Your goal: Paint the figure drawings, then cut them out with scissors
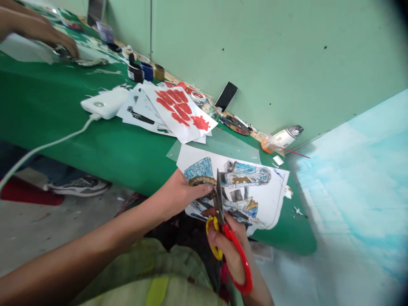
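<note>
A white sheet of paper point(277, 191) carries several painted drawings in blue, brown and black. My left hand point(181, 191) pinches its left part, thumb on top beside a brown curved shape. My right hand point(232, 242) has its fingers through the handles of scissors with one red and one yellow loop point(219, 204). The dark blades point away from me and lie across the sheet, close to my left thumb. Whether they are biting into the paper I cannot tell.
On the green table point(127, 157) are a white power bank point(106, 103) with a cable, papers with red paint point(181, 108), paint jars point(146, 71), and a phone point(226, 96) leaning on the wall. Another person's hand point(47, 34) works at the far left.
</note>
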`<state>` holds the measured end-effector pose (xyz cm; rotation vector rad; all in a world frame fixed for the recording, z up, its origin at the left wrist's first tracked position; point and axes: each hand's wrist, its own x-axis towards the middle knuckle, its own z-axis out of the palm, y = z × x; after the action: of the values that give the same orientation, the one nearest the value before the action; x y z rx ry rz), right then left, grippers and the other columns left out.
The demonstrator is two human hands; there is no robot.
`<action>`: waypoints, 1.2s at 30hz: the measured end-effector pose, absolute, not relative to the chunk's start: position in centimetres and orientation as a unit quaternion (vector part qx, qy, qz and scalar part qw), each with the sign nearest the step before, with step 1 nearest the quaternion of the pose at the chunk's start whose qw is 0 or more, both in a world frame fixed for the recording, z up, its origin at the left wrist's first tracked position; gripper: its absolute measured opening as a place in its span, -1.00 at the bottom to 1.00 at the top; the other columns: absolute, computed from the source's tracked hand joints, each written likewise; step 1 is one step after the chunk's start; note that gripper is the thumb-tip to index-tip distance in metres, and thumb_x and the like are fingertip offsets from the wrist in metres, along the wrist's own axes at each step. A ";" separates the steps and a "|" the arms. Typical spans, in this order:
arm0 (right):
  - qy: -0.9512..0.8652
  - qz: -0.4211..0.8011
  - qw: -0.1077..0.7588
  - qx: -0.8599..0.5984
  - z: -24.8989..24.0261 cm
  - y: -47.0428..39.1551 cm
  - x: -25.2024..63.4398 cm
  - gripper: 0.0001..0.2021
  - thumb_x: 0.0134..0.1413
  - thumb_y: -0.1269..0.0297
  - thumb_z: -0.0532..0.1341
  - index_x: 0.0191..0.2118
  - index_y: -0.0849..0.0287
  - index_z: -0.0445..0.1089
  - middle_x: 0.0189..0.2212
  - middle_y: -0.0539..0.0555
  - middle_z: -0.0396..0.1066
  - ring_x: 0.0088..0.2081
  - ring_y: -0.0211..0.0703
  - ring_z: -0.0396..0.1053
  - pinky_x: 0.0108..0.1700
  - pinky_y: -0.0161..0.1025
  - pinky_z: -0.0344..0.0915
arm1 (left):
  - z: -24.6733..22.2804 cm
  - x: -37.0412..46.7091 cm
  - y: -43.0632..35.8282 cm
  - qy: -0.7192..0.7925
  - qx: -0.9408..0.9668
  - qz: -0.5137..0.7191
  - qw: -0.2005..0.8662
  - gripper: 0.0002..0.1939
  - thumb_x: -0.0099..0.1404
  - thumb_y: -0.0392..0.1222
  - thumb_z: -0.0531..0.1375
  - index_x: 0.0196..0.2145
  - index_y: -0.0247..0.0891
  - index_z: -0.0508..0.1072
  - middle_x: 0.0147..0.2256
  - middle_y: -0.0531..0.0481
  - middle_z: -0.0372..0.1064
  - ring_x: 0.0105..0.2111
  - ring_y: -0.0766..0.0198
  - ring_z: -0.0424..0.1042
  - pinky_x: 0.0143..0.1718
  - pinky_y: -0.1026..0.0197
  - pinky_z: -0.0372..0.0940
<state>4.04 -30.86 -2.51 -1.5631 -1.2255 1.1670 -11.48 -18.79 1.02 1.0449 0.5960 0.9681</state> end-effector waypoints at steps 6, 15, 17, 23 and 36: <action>-0.458 0.469 0.434 -0.618 -2.3 -30.7 3.7 -0.64 -0.07 0.36 0.21 -0.11 0.17 0.56 -0.56 -0.04 0.37 -0.51 -0.19 0.32 -0.45 -0.29 0.25 | 1.2 -11.5 -18.9 0.271 0.466 0.436 0.721 -0.70 0.07 -0.24 0.39 -0.19 -0.28 0.55 -0.34 -0.07 0.60 -0.16 0.01 0.56 -0.15 0.10 0.43; -0.401 0.489 0.492 -0.598 -3.5 -30.3 3.0 -0.70 -0.04 0.28 0.30 -0.11 0.10 0.52 -0.51 -0.03 0.45 -0.33 0.01 0.58 -0.15 -0.07 0.51 | 1.3 -11.5 -19.0 0.282 0.435 0.443 0.732 -0.66 0.05 -0.22 0.41 -0.19 -0.26 0.53 -0.28 -0.07 0.60 -0.21 0.04 0.56 -0.21 0.11 0.44; -0.400 0.475 0.512 -0.593 -3.9 -30.3 2.9 -0.70 -0.07 0.22 0.32 -0.14 0.10 0.52 -0.52 -0.03 0.44 -0.38 0.01 0.57 -0.25 -0.10 0.52 | 1.2 -11.5 -19.0 0.288 0.428 0.445 0.732 -0.65 0.04 -0.22 0.42 -0.18 -0.25 0.53 -0.28 -0.08 0.60 -0.21 0.04 0.56 -0.20 0.11 0.44; -0.430 0.512 0.489 -0.560 -2.7 -30.6 3.1 -0.70 0.00 0.29 0.30 -0.09 0.14 0.52 -0.56 -0.05 0.39 -0.42 -0.11 0.49 -0.31 -0.22 0.43 | 0.8 -11.5 -19.1 0.277 0.420 0.446 0.740 -0.62 0.05 -0.23 0.44 -0.15 -0.27 0.53 -0.23 -0.09 0.60 -0.18 0.05 0.56 -0.13 0.08 0.43; -0.456 0.518 0.386 -0.613 -0.9 -30.4 4.7 -0.67 -0.05 0.36 0.23 -0.10 0.18 0.52 -0.51 -0.02 0.41 -0.44 -0.14 0.38 -0.37 -0.25 0.26 | 0.8 -13.1 -17.5 0.314 0.394 0.417 0.757 -0.83 0.08 -0.12 0.44 -0.44 -0.28 0.65 -0.44 -0.06 0.60 -0.45 0.17 0.52 -0.44 0.23 0.37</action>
<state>4.70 -30.37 -0.95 -1.5607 -1.1605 1.3187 -13.12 -17.50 0.81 0.8582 0.6839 0.9098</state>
